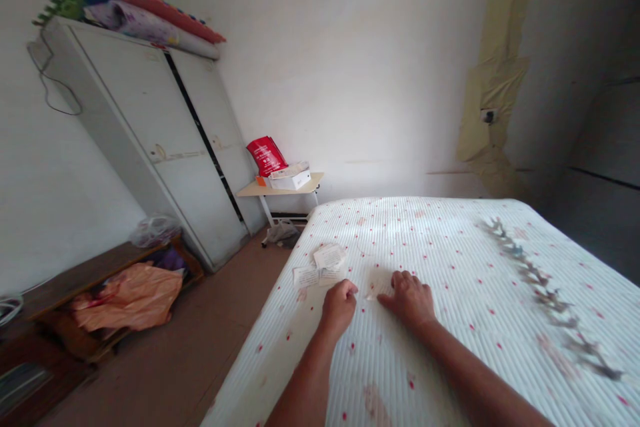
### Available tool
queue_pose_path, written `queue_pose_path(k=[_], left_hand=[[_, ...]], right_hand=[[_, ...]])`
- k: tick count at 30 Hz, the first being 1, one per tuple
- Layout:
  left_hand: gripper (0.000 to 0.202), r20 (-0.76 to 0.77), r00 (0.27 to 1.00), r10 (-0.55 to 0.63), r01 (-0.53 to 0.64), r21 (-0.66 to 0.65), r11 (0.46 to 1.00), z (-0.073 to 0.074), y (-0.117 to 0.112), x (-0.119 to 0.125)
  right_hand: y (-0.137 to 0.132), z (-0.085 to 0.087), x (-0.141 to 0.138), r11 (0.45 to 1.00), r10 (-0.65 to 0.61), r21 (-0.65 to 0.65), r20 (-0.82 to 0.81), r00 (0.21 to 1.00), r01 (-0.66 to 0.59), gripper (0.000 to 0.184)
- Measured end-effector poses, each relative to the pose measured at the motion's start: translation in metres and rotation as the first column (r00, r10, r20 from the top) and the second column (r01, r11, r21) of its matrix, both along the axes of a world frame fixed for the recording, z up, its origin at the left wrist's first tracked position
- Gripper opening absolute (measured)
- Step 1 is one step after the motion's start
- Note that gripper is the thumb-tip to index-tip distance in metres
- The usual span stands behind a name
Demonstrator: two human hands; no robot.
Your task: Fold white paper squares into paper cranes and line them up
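Across the white, red-dotted bedspread (387, 367) from where I'm standing, the person's left hand (340, 305) is curled closed, and whether anything is pinched inside it I can't tell. Near it, the right hand (411, 299) lies palm down, thumb and fingers spread, at the edge of a pale paper slip (379, 284) that sits between the two hands. Printed papers (330, 256) overlap just beyond the left hand, toward its left, while well to the right hand's right runs a row of small dark things (553, 300), too blurred to name
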State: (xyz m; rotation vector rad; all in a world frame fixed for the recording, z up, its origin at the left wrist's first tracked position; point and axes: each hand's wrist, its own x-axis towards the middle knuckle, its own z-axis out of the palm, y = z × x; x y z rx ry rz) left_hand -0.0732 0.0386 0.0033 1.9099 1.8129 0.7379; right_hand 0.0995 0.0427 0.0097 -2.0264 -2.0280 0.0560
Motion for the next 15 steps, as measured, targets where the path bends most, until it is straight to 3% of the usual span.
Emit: queue_pose_path(k=[7, 15], left_hand=[[0.017, -0.108, 0.994, -0.004, 0.004, 0.001, 1.000, 0.000, -0.006, 0.008], [0.015, -0.236, 0.967, 0.094, -0.094, 0.012, 0.995, 0.004, -0.008, 0.024]], right_hand=[[-0.001, 0.002, 0.000, 1.000, 0.002, -0.005, -0.016, 1.000, -0.002, 0.028], [-0.001, 0.003, 0.000, 1.000, 0.011, -0.008, -0.012, 1.000, -0.012, 0.027]])
